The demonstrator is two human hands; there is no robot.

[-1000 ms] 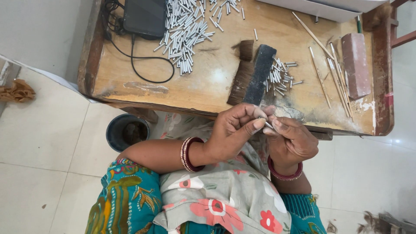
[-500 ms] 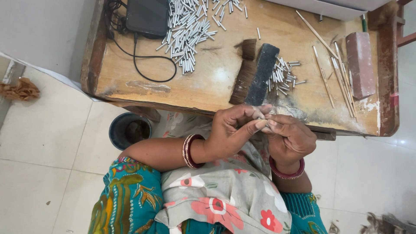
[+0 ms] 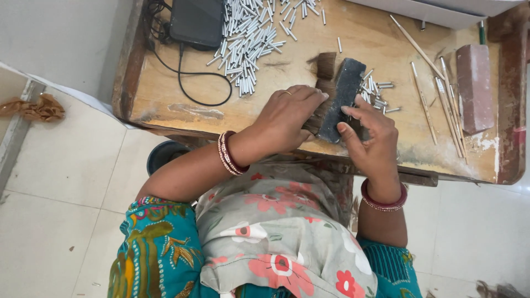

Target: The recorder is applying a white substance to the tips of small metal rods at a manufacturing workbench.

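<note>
My left hand (image 3: 287, 116) lies over the near end of a brown bristle bundle (image 3: 326, 65) on the wooden bench (image 3: 165, 105), its fingers curled onto the hair. Next to the bundle lies a dark flat block (image 3: 346, 83). My right hand (image 3: 372, 129) grips that block's near end, thumb on its left edge and fingers on top. A small heap of short metal tubes (image 3: 378, 91) sits just right of the block.
A large pile of metal tubes (image 3: 251, 33) and a black box (image 3: 196, 22) with a cable (image 3: 199, 94) lie at the bench's far left. Thin wooden sticks (image 3: 436, 94) and a reddish brick (image 3: 475, 85) lie to the right. A dark bucket (image 3: 163, 157) stands below.
Both hands have left my lap, where they worked a small piece together, and reached forward onto the bench. The left is now on the bristles and the right on the dark block.
</note>
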